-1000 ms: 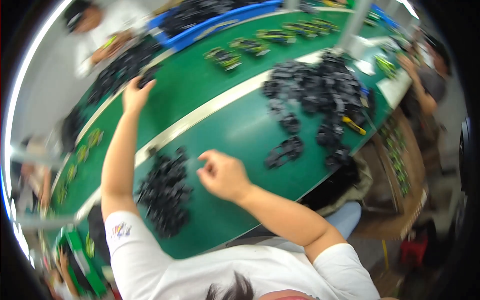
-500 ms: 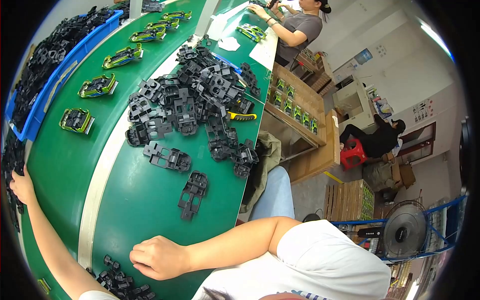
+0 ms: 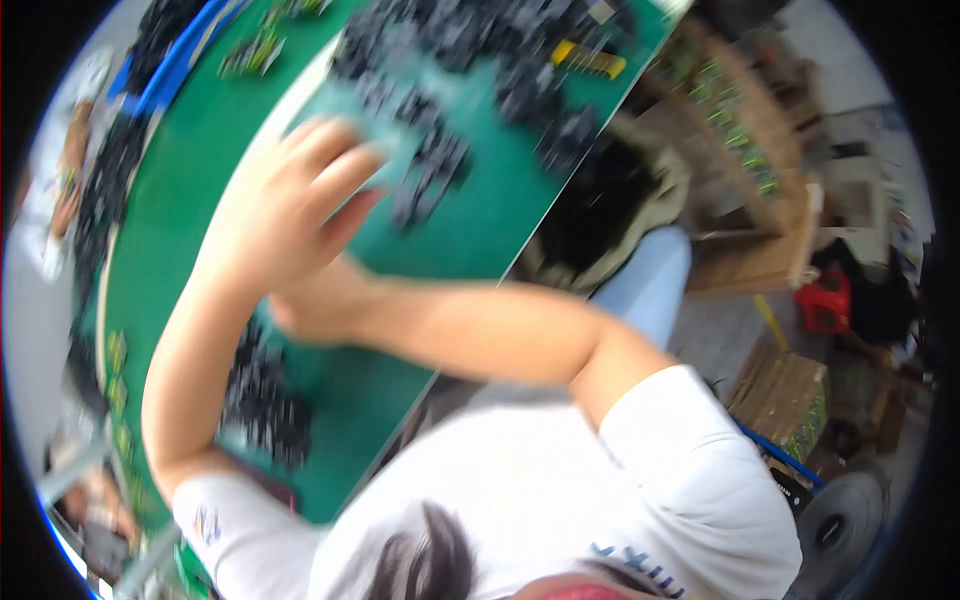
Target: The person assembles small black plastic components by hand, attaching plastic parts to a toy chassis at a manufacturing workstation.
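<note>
My left hand [image 3: 285, 205] is raised over the green worktable, its blurred fingers bent and apart, with nothing visible in them. Below its wrist lies my right hand [image 3: 325, 300], partly covered by the left wrist, its fingers hidden. Just beyond the left fingertips are two loose black plastic frames, a nearer one [image 3: 430, 180] and a smaller-looking one [image 3: 417, 107]. A large heap of similar black frames [image 3: 450, 35] fills the far part of the table. Small black parts [image 3: 265, 400] are piled beside my left forearm.
A yellow-handled tool [image 3: 590, 60] lies by the heap. Green toy car bodies [image 3: 255, 52] stand on the green belt to the left, with a blue bin [image 3: 165, 75] beyond. Another person's arm [image 3: 68, 190] shows at the far left. A wooden rack [image 3: 790, 230] stands right of the table.
My left hand has come away from the black parts at the left edge and swung right over the table, in front of my right hand. The whole view has turned and blurred.
</note>
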`<action>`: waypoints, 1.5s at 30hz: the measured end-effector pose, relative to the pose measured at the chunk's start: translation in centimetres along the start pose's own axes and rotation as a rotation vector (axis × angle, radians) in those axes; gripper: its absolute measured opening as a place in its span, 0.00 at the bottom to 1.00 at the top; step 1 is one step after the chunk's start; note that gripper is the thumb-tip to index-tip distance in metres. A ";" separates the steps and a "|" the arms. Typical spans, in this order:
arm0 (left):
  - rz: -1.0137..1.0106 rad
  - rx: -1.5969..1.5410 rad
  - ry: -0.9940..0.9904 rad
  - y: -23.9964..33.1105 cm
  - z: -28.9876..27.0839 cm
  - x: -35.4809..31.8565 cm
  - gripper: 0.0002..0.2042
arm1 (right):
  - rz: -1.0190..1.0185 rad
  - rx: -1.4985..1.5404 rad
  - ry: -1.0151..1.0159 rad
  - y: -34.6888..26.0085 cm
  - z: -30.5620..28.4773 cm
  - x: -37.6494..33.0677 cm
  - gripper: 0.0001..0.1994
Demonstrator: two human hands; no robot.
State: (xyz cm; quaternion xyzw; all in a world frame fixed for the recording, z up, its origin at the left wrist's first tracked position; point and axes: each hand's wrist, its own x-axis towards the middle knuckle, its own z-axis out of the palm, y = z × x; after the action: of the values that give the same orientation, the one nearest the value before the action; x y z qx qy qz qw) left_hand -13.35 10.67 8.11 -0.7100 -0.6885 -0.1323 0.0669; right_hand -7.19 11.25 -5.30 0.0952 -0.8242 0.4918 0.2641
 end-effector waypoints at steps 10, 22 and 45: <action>-0.388 0.200 -0.133 3.4 5.1 6.1 0.28 | -0.221 -0.067 0.014 1.2 -0.2 -0.5 0.22; -0.732 0.110 -0.368 7.0 6.6 5.3 0.17 | -0.090 -0.156 -0.346 2.4 1.7 -1.5 0.19; -1.166 -0.624 1.477 8.4 1.7 -21.9 0.09 | -0.335 -0.178 -0.455 -0.3 1.7 4.8 0.22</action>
State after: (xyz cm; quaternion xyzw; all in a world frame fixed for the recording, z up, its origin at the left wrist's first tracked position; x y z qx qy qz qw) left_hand -5.16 -10.23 1.06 0.0149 -0.6499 -0.7293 0.2135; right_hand -11.67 10.17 -3.22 0.3142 -0.8750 0.3330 0.1576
